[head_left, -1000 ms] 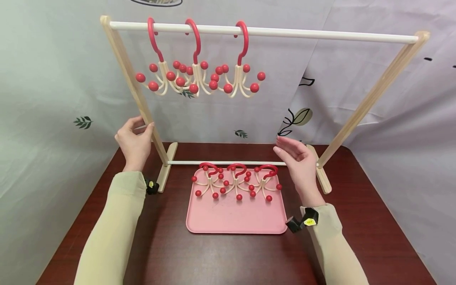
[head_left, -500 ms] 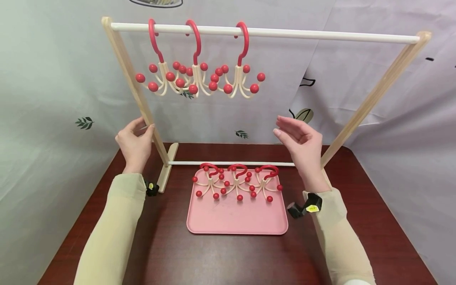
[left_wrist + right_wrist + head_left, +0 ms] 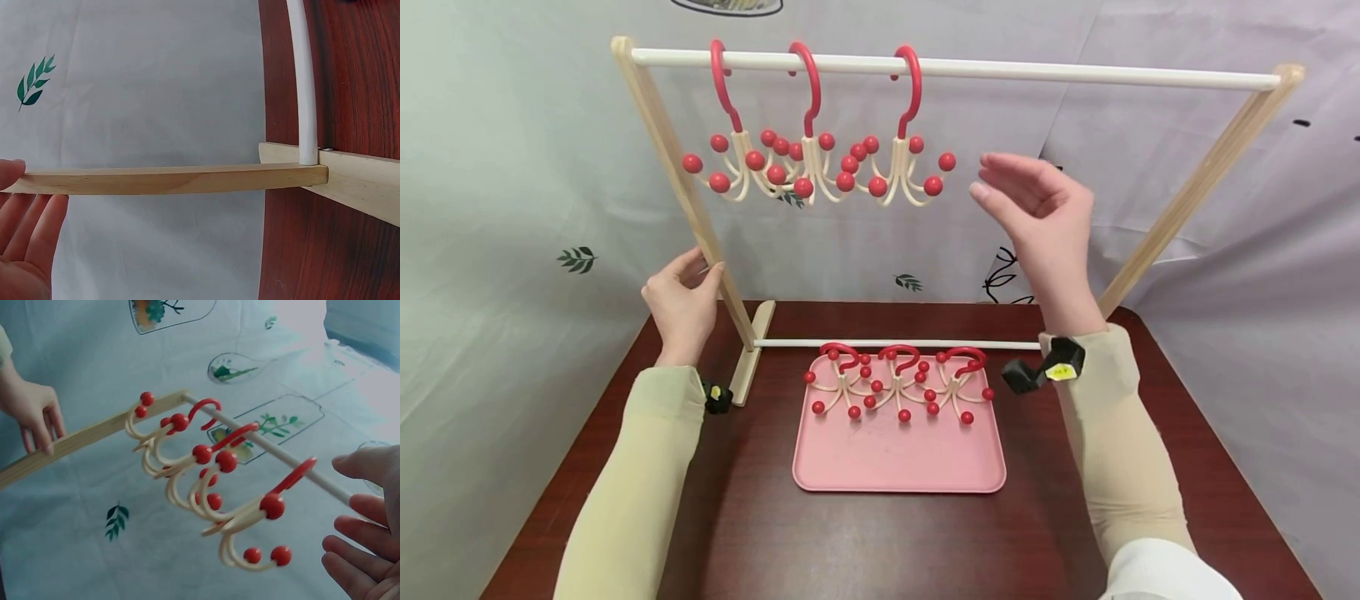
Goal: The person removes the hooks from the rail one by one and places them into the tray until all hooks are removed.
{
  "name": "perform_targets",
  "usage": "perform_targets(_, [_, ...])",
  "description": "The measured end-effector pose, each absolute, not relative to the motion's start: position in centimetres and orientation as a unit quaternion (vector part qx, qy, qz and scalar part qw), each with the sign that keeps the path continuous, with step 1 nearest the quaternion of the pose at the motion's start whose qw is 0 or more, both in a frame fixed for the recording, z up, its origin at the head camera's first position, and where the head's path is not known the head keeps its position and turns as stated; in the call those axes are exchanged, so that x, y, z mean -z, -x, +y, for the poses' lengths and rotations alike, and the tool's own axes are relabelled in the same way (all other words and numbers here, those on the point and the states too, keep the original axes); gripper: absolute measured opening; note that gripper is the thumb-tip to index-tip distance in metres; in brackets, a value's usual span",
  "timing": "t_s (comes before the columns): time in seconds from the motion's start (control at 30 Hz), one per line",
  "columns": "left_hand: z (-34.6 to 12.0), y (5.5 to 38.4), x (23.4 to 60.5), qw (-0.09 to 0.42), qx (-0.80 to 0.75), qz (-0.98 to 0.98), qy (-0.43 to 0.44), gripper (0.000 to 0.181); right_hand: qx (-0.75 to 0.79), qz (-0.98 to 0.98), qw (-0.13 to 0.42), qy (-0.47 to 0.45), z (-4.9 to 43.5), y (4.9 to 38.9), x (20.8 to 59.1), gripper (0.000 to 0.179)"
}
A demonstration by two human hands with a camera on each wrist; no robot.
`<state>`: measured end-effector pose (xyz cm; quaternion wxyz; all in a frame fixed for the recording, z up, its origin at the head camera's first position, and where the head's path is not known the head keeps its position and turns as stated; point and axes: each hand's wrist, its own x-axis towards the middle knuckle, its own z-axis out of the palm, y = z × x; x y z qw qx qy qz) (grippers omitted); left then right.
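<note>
Between its thumb and fingers, my left hand (image 3: 682, 300) pinches the left wooden post (image 3: 162, 180) of a hanging rack. My right hand (image 3: 1045, 225) is raised in the air, thumb and fingers bent loosely apart with nothing between them. It is to the right of three red-hooked, multi-armed hangers on the white top rail (image 3: 1075, 73): a left hanger (image 3: 741, 158), a middle hanger (image 3: 810, 154) and a right hanger (image 3: 901, 162), the closest to it. Red balls tip their cream arms. In the right wrist view the right hand's fingers (image 3: 359, 540) show beside the rail.
A pink tray (image 3: 898, 458) lies on the dark wooden table (image 3: 820, 550), with three more such hangers (image 3: 897, 387) along its far side. Behind them runs the rack's lower white rail (image 3: 790, 342). The right wooden post (image 3: 1202, 183) slants beyond my right hand. Patterned cloth hangs behind.
My right hand has risen from beside the tray's far right corner to just below the top rail's height. My left hand has stayed on the post, and the hangers have kept their places.
</note>
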<state>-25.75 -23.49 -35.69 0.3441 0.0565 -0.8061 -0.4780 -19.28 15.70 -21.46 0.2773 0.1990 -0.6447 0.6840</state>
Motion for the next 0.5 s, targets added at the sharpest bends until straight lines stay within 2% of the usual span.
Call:
perform_targets(0.17, [-23.6, 25.7, 35.6, 0.340, 0.479, -0.807, -0.056, 0.036, -0.684, -0.647, 0.275, -0.196, 14.7, 20.6, 19.2, 0.030])
perform_targets(0.5, [-23.7, 25.7, 35.6, 0.336, 0.486, -0.805, -0.053, 0.036, -0.670, -0.684, 0.247, -0.152, 12.7, 23.9, 17.0, 0.036])
